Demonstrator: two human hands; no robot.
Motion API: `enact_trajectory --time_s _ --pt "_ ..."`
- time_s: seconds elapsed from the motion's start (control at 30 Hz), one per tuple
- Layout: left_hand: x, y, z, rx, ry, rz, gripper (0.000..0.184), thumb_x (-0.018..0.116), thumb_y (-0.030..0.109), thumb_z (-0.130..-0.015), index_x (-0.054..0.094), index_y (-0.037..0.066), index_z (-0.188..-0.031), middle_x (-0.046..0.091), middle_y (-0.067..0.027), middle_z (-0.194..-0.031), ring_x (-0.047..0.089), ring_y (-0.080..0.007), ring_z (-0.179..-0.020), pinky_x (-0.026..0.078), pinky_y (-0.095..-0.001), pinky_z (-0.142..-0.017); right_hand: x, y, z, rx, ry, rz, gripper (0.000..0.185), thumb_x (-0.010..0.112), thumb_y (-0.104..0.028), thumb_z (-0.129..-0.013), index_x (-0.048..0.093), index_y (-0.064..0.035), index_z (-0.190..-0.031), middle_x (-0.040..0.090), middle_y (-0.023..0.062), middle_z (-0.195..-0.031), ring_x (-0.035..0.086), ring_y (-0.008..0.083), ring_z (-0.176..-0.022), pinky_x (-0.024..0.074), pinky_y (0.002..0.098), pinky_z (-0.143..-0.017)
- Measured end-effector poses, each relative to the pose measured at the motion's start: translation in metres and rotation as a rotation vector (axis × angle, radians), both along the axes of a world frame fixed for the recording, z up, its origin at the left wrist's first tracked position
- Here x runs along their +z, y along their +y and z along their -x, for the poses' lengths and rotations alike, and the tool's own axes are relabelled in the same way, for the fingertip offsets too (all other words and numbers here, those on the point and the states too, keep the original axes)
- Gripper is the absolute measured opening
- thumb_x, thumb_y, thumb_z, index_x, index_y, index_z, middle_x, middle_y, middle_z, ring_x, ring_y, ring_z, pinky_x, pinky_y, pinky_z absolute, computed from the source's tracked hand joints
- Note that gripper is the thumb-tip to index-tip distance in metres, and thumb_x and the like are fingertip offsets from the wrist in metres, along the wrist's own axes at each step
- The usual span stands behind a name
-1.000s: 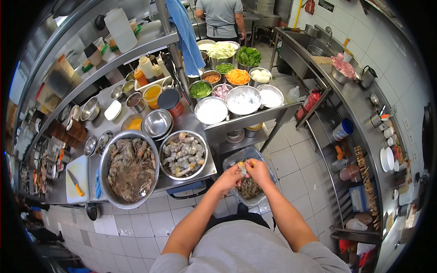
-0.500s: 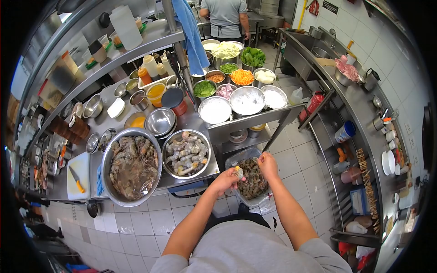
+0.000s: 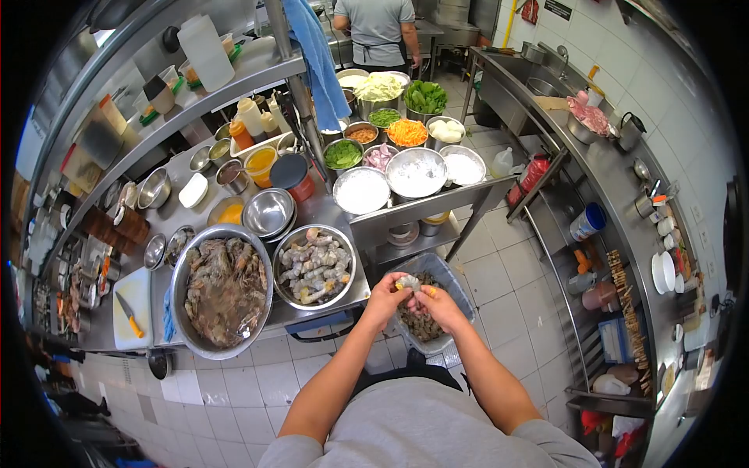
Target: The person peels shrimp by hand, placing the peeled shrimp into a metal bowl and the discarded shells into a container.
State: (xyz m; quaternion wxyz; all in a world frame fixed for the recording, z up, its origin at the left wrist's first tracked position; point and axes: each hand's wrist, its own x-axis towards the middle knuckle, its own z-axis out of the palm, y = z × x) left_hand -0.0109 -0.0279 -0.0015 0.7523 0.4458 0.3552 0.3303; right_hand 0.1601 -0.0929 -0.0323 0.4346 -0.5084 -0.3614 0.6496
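My left hand (image 3: 384, 300) is closed on a peeled, greyish shrimp (image 3: 408, 281) with a yellow-orange end. My right hand (image 3: 439, 307) meets it from the other side, fingers pinched on the same shrimp. Both hands are above a clear plastic bin (image 3: 465, 300) holding a brown heap of shrimp shells and heads (image 3: 421, 324). To the left, a steel bowl (image 3: 353, 287) contains peeled shrimp (image 3: 314, 265). Beside that stands a larger metal basin (image 3: 182, 316) of whole, unpeeled shrimp (image 3: 222, 285) in murky liquid.
A knife (image 3: 129, 314) lies on a white cutting board (image 3: 134, 285) at the far left. Bowls of white powder (image 3: 421, 173) and pots of cut vegetables, such as shredded carrot (image 3: 407, 133), line the counter ahead. Another person (image 3: 376, 31) stands at the back. A steel counter (image 3: 608, 183) runs along the right.
My right hand has come up and left from over the bin to join my left hand at the shrimp. My left hand has risen slightly. The view has shifted a little.
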Motion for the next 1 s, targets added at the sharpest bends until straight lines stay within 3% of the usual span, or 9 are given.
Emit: enact_trajectory --time_s 0.07,0.13,0.37,0.47,0.53,0.77,0.87,0.93,1.0 --pt "0.008 0.003 0.001 -0.022 0.042 -0.034 0.030 0.067 0.006 -0.090 0.058 0.006 -0.119 0.064 -0.0018 -0.104 0.059 -0.0103 -0.093 0.047 -0.0266 -0.084 -0.003 -0.001 -0.002 -0.044 0.000 0.022 0.024 0.055 -0.023 -0.100 0.062 -0.0048 -0.113 0.068 0.0010 -0.096 0.062 0.0108 -0.081 0.0512 0.0280 -0.075" --pt "0.004 0.007 0.003 -0.043 0.082 -0.065 0.029 0.067 0.007 -0.090 0.058 0.005 -0.118 0.064 -0.0017 -0.102 0.059 -0.0105 -0.094 0.047 -0.0272 -0.084 0.008 -0.002 -0.004 -0.106 -0.271 -0.053 0.021 0.056 -0.022 -0.099 0.064 -0.0035 -0.106 0.068 -0.0001 -0.086 0.062 0.0115 -0.076 0.0509 0.0283 -0.073" --pt "0.012 0.007 0.003 -0.099 0.634 -0.597 0.026 0.068 0.017 -0.085 0.062 0.002 -0.104 0.066 -0.0126 -0.088 0.064 -0.0217 -0.078 0.051 -0.0341 -0.071 0.054 -0.005 0.009 -0.105 -0.557 -0.240 0.024 0.056 -0.020 -0.097 0.064 -0.0007 -0.085 0.063 0.0037 -0.072 0.061 0.0131 -0.071 0.0488 0.0303 -0.068" --pt "0.006 0.003 0.002 -0.026 0.713 -0.713 0.028 0.068 0.020 -0.083 0.062 0.001 -0.102 0.066 -0.0173 -0.088 0.065 -0.0294 -0.079 0.051 -0.0386 -0.072 0.052 -0.006 0.012 -0.142 -0.604 -0.225 0.024 0.058 -0.021 -0.096 0.063 -0.0007 -0.083 0.063 0.0069 -0.071 0.062 0.0172 -0.069 0.0485 0.0319 -0.067" --pt "0.005 0.000 0.002 0.009 0.750 -0.792 0.028 0.067 0.022 -0.083 0.062 0.001 -0.101 0.067 -0.0189 -0.088 0.066 -0.0330 -0.081 0.051 -0.0408 -0.073 0.031 -0.003 0.008 -0.179 -0.865 -0.410 0.024 0.060 -0.021 -0.094 0.063 -0.0004 -0.082 0.064 0.0127 -0.074 0.063 0.0282 -0.069 0.0492 0.0380 -0.067" --pt "-0.005 -0.008 -0.001 -0.118 0.850 -0.623 0.031 0.069 0.025 -0.079 0.062 -0.001 -0.096 0.067 -0.0229 -0.090 0.065 -0.0406 -0.086 0.051 -0.0458 -0.077 -0.004 0.010 -0.005 -0.180 -1.141 -0.509 0.022 0.062 -0.022 -0.093 0.066 -0.0013 -0.085 0.066 0.0203 -0.080 0.062 0.0427 -0.077 0.0491 0.0487 -0.070" --pt "-0.012 -0.003 0.010 -0.107 0.911 -0.597 0.025 0.067 0.020 -0.081 0.063 -0.001 -0.095 0.068 -0.0222 -0.085 0.068 -0.0357 -0.085 0.053 -0.0453 -0.076 -0.012 0.016 -0.028 -0.409 -1.151 -0.248 0.024 0.063 -0.024 -0.092 0.067 -0.0016 -0.088 0.066 0.0232 -0.085 0.063 0.0453 -0.080 0.0493 0.0508 -0.069" --pt "-0.017 0.000 0.022 -0.167 0.643 -0.112 0.021 0.066 0.017 -0.088 0.062 0.000 -0.100 0.068 -0.0137 -0.084 0.069 -0.0218 -0.078 0.055 -0.0353 -0.069 -0.012 0.017 -0.051 -0.270 -1.140 -0.092 0.023 0.065 -0.025 -0.090 0.068 -0.0021 -0.093 0.066 0.0238 -0.089 0.064 0.0435 -0.085 0.0501 0.0483 -0.073" --pt "-0.025 0.001 0.031 -0.128 0.413 0.018 0.019 0.064 0.015 -0.091 0.060 0.002 -0.104 0.068 -0.0101 -0.088 0.068 -0.0171 -0.079 0.055 -0.0307 -0.068 -0.015 0.013 -0.069 -0.217 -1.109 -0.055 0.023 0.067 -0.024 -0.088 0.069 -0.0027 -0.097 0.067 0.0236 -0.092 0.065 0.0419 -0.088 0.0512 0.0462 -0.076"
